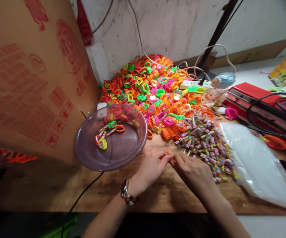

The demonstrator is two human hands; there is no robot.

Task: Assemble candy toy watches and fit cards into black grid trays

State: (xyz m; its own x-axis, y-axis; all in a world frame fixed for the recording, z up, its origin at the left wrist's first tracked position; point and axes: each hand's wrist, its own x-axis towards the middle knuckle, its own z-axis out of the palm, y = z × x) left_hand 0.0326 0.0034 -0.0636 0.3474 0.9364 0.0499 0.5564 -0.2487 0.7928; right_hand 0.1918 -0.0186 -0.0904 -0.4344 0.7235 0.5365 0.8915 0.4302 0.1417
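My left hand point(153, 168) and my right hand point(194, 172) meet at the fingertips above the wooden table, both closed in a pinch. Between them shows a bit of an orange toy watch point(167, 153), mostly covered by the fingers. Just past my right hand lies a heap of small wrapped candies point(207, 142). Behind it spreads a large pile of plastic toy watches point(143, 88) in orange, green, pink and yellow. To the left of my hands stands a purple translucent bowl point(123, 163); in it are several toy watches point(102, 143), with candies attached to some.
A tall cardboard box point(34, 82) borders the left side. At the right lie clear plastic bags point(254, 162) and a red sealing machine point(249, 96) with a black cable. A white power strip point(195, 84) sits against the pile near the wall.
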